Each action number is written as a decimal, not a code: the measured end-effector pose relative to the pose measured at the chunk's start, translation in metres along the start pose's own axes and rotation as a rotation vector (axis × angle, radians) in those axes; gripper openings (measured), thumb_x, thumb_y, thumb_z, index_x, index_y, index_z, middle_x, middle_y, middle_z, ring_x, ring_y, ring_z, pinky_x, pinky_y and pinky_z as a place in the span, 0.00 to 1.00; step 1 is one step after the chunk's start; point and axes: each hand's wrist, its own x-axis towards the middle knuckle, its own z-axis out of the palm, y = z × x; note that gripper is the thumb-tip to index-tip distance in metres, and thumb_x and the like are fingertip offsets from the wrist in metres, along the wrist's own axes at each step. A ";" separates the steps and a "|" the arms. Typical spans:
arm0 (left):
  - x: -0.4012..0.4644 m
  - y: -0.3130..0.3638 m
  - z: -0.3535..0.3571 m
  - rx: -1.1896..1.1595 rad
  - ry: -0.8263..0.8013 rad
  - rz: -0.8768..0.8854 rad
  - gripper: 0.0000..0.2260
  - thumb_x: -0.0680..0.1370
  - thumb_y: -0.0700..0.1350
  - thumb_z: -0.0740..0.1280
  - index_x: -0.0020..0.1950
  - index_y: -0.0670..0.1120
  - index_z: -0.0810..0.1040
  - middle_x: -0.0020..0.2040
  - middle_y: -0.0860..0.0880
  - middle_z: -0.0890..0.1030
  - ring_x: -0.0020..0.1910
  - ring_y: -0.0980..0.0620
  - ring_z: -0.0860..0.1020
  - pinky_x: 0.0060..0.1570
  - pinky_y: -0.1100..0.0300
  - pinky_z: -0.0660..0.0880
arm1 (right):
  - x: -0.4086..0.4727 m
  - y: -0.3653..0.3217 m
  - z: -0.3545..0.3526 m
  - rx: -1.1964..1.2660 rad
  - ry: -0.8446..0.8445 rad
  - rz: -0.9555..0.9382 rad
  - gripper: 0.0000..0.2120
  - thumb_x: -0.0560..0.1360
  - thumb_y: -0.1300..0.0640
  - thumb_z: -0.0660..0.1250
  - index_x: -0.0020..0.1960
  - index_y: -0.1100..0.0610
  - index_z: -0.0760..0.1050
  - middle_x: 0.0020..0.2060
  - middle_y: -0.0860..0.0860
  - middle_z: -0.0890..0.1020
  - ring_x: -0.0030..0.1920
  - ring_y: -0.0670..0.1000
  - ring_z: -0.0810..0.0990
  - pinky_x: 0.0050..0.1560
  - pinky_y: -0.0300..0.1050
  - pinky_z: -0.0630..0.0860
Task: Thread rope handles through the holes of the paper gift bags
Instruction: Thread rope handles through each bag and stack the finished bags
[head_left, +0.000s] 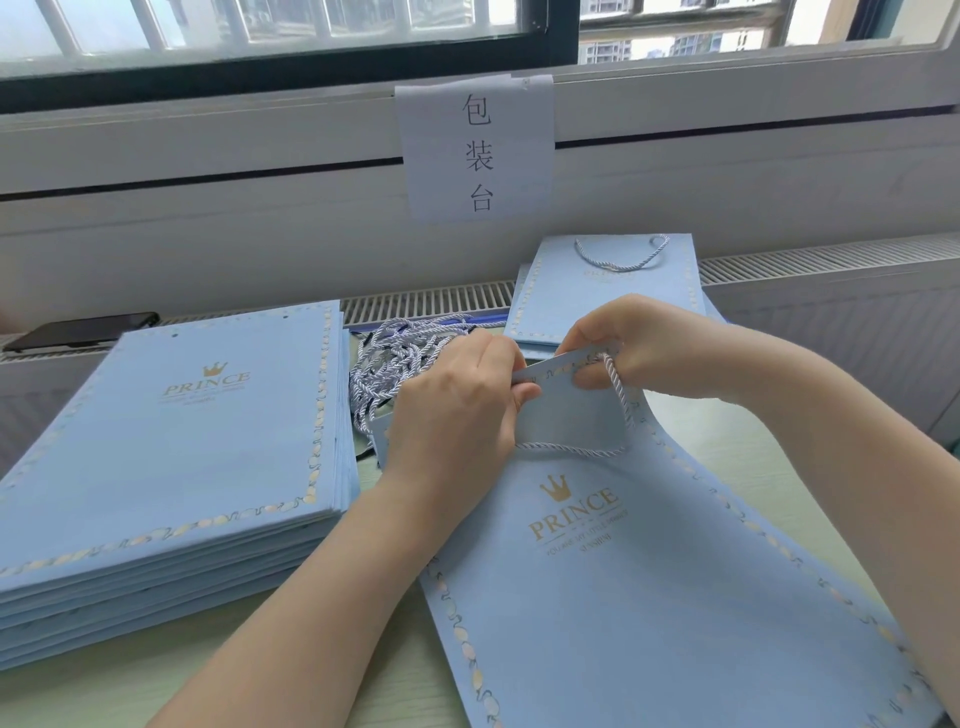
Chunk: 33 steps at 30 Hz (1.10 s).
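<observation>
Rope handle (618, 395) pinched by right grip (631, 345) at bag (649, 571) top.

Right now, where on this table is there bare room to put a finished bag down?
Bare pale tabletop shows between the tall stack of flat blue paper bags and the blue bag being threaded, plus a strip at its right. The tangled grey rope pile crowds the middle.

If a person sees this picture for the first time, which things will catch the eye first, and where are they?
First come the two hands at the centre: the left hand and the right hand pinch the raised top edge of a light blue gift bag, with a rope handle looping down its front. Next is the tall stack of blue bags on the left, then the white paper sign under the window.
</observation>
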 end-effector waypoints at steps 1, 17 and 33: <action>0.000 0.001 0.000 -0.002 0.002 -0.002 0.06 0.70 0.47 0.68 0.40 0.45 0.74 0.37 0.52 0.76 0.35 0.49 0.76 0.27 0.63 0.62 | -0.002 0.001 -0.003 0.035 -0.011 0.003 0.09 0.73 0.63 0.69 0.45 0.48 0.80 0.42 0.48 0.83 0.42 0.46 0.80 0.45 0.39 0.74; -0.003 -0.007 0.006 -0.051 -0.270 -0.283 0.10 0.80 0.51 0.60 0.55 0.47 0.74 0.51 0.52 0.75 0.54 0.52 0.71 0.43 0.60 0.62 | 0.001 0.002 -0.008 0.086 0.381 -0.225 0.15 0.77 0.66 0.62 0.40 0.48 0.78 0.31 0.40 0.79 0.34 0.42 0.74 0.43 0.34 0.72; -0.004 -0.003 0.004 -0.121 -0.081 -0.357 0.06 0.80 0.42 0.60 0.52 0.44 0.76 0.46 0.48 0.78 0.46 0.48 0.73 0.40 0.59 0.61 | 0.001 0.026 -0.011 0.234 -0.138 0.275 0.15 0.72 0.55 0.72 0.57 0.55 0.74 0.39 0.49 0.81 0.38 0.46 0.80 0.36 0.37 0.74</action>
